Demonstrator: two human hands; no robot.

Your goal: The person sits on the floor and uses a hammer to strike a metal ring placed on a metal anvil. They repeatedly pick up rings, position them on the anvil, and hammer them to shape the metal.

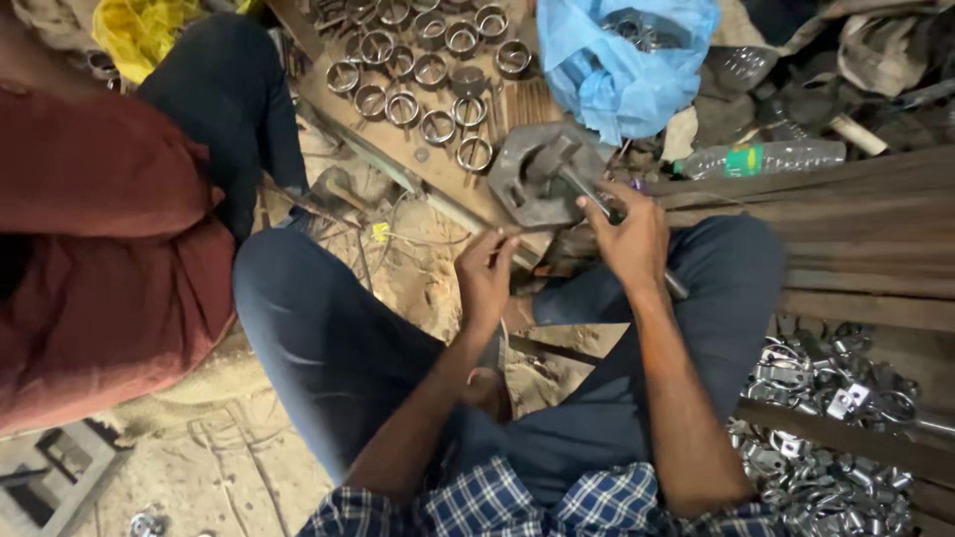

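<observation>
steel lever (597, 204) in right hand (634, 239); left hand (484, 273) pinches perhaps a strip.

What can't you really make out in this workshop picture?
Head view only:
- What the left hand pinches: thin strip, too small.
- Lever's grip end: covered by the right hand.
- Blue bag's contents: mostly wrapped.
- Person in red: cut off by the left edge.
</observation>
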